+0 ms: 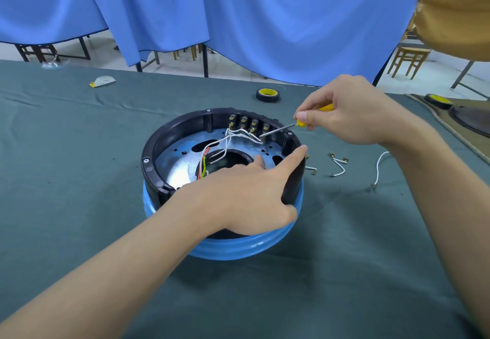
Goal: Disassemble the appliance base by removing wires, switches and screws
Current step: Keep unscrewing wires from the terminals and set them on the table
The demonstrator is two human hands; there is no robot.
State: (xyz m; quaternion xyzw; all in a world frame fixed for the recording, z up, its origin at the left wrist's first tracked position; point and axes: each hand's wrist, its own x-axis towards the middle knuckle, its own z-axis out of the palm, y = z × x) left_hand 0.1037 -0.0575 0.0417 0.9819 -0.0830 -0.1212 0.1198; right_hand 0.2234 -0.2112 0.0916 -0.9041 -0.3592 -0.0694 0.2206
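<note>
A right hand [352, 111] pinches a yellow-handled screwdriver [281, 129], its shaft slanting down-left to the rightmost switch [266, 128] on the far wall of the tabletop appliance base [151, 150], whose near rim the left hand [246, 192] steadies with outstretched fingers.

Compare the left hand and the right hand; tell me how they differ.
The left hand lies across the near rim of the base, fingers straight; the right hand hovers by the far rim, fingers curled. The left hand holds nothing; the right hand pinches a screwdriver, its tip at the rightmost switch. Both are bare and at the base.
</note>
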